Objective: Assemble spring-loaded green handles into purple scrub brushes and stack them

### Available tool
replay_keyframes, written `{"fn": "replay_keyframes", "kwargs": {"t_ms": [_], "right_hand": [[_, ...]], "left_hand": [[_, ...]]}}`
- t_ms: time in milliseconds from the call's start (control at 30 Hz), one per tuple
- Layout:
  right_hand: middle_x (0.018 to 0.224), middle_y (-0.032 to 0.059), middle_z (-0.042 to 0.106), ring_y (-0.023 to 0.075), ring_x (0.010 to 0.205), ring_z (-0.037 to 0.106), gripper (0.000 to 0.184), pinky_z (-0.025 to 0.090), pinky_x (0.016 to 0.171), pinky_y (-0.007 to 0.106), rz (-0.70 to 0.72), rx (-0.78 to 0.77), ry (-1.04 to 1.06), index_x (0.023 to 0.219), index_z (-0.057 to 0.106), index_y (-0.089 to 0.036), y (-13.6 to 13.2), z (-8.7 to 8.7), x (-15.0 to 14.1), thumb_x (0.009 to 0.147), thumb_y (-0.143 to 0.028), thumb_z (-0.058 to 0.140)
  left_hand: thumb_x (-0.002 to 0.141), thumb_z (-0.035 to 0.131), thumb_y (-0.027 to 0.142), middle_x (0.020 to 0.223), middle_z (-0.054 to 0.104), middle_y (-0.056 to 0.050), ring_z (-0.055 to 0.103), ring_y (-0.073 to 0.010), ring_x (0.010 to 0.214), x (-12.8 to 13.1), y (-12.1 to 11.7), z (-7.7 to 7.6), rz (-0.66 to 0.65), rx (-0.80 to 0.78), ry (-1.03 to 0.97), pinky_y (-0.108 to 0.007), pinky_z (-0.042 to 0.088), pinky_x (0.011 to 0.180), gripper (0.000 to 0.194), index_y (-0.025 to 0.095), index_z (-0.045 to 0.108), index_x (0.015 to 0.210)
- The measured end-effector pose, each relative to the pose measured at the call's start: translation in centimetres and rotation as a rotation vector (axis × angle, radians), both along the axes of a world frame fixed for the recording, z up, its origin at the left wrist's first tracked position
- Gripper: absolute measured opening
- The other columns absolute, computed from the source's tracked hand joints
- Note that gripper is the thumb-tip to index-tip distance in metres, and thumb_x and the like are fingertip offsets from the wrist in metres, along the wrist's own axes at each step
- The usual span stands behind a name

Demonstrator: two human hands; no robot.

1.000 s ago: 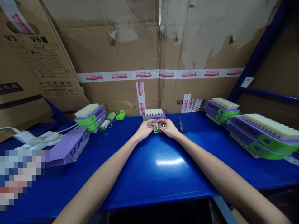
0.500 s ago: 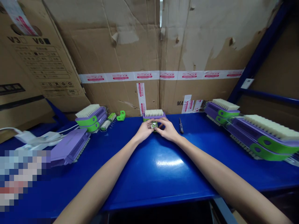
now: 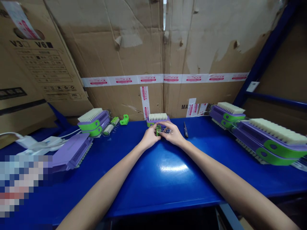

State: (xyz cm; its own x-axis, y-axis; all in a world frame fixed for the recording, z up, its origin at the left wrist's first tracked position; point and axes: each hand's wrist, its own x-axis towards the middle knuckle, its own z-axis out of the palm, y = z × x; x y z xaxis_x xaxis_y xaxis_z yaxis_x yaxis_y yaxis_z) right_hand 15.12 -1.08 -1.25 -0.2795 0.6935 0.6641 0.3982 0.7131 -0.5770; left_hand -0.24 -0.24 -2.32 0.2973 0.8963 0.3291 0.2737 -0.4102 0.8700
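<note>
the cardboard panel stands behind the surface. at rear centre, one brush unit sits behind the left grip and right grip; a bracket and spring lie between them. the screwdriver lies right of the right grip, left of the stacked brush units.

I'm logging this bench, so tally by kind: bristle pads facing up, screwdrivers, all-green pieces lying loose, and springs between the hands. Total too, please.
Bristle pads facing up: 4
Screwdriver: 1
All-green piece lying loose: 1
Spring between the hands: 1
Total: 7
</note>
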Motion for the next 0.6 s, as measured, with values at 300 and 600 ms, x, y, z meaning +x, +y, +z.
{"fn": "replay_keyframes", "kwargs": {"t_ms": [300, 600], "right_hand": [[0.098, 0.0042, 0.072, 0.0199, 0.09, 0.067, 0.023, 0.05, 0.086, 0.033, -0.023, -0.023, 0.018, 0.098, 0.07, -0.022, 0.1, -0.6, -0.1, 0.076, -0.019, 0.063], [0.091, 0.0007, 0.073, 0.0181, 0.081, 0.068, 0.017, 0.051, 0.079, 0.03, -0.102, -0.095, 0.13, 0.091, 0.069, -0.024, -0.4, -0.3, -0.7, 0.074, -0.024, 0.066]], "left_hand": [[0.061, 0.061, 0.009, 0.064, 0.062, 0.004, 0.058, -0.0146, 0.062, 0.0, -0.8, 0.4, 0.156, 0.121, 0.229, -0.025, 0.047, 0.067, 0.075, 0.011, 0.045, 0.134], [0.064, 0.06, 0.012, 0.074, 0.063, -0.001, 0.06, -0.0171, 0.067, 0.3, -1.3, 0.6, 0.292, 0.247, 0.26, -0.026, 0.045, 0.066, 0.06, 0.016, 0.051, 0.123]]}}
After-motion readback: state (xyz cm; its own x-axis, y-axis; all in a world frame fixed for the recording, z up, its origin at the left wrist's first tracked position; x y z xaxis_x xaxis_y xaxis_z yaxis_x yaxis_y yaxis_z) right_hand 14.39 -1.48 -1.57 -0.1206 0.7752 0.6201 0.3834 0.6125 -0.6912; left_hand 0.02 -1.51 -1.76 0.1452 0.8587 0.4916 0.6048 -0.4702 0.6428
